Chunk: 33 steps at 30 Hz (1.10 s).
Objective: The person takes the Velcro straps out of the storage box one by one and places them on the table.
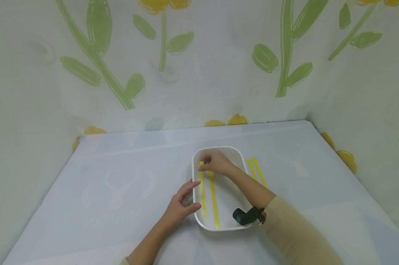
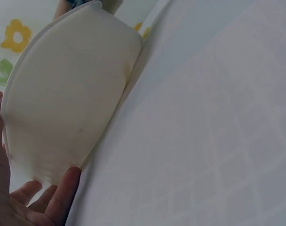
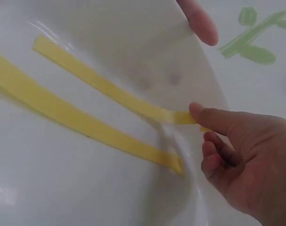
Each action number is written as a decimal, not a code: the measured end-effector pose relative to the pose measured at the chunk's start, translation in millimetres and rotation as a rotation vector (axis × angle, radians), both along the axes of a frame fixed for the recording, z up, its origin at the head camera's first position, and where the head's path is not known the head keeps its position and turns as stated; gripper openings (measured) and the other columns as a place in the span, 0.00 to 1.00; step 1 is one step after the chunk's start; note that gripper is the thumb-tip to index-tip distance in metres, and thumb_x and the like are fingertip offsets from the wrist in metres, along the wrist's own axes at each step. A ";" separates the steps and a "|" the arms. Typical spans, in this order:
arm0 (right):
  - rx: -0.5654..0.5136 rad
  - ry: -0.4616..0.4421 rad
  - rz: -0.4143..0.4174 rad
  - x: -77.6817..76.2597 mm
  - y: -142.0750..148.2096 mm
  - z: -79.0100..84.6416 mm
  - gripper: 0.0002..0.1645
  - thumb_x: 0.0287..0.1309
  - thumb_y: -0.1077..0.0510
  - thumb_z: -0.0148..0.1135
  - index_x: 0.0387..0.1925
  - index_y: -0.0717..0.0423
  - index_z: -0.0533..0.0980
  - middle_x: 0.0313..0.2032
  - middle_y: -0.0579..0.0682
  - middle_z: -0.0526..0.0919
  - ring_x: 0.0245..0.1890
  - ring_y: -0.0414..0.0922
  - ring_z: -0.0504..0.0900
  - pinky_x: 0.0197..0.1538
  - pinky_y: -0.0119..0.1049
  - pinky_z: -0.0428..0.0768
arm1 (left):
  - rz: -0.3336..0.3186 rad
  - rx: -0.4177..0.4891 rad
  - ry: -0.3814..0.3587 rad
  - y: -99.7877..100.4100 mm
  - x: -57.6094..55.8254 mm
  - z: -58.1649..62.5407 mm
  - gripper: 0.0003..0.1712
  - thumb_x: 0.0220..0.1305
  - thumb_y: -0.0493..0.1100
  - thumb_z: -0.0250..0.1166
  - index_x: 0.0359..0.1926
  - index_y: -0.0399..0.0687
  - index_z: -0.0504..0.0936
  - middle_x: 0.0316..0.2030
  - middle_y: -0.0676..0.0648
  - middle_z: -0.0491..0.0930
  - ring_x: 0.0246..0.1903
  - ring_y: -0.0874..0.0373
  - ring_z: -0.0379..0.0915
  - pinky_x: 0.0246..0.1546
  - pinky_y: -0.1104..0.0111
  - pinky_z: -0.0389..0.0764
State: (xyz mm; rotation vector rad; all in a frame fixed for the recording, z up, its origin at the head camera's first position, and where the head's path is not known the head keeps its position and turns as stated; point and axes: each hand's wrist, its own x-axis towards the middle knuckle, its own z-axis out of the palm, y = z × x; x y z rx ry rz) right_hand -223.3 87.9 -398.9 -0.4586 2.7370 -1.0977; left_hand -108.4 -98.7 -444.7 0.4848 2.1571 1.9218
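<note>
A white tub (image 1: pixel 230 206) with rounded corners stands on the table, with two yellow strips inside it. In the head view, my right hand (image 1: pixel 218 163) reaches into the far part of the tub. Thumb and finger pinch the end of the left strip (image 3: pixel 105 89), raising that end off the floor. The other strip (image 1: pixel 214 202) lies beside it along the floor, unheld. My left hand (image 1: pixel 182 204) holds the tub's left wall, the thumb over the rim. Several of its fingertips (image 2: pixel 67 183) touch the outer wall low down, in the left wrist view.
More yellow strips (image 1: pixel 260 171) lie on the table just right of the tub, partly hidden behind my right forearm. A dark wrist device (image 1: pixel 247 215) sits over the tub's near right corner. Behind the table hangs a pale backdrop (image 1: pixel 212 81) with painted flowers.
</note>
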 end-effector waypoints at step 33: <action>-0.683 -0.273 0.183 0.7 23.2 22.7 0.31 0.50 0.67 0.67 0.58 0.63 0.72 0.57 0.63 0.75 0.37 0.44 0.85 0.42 0.44 0.83 | -0.025 -0.010 -0.051 -4.5 -1.4 10.8 0.37 0.52 0.39 0.72 0.64 0.47 0.69 0.70 0.41 0.57 0.68 0.41 0.55 0.63 0.50 0.63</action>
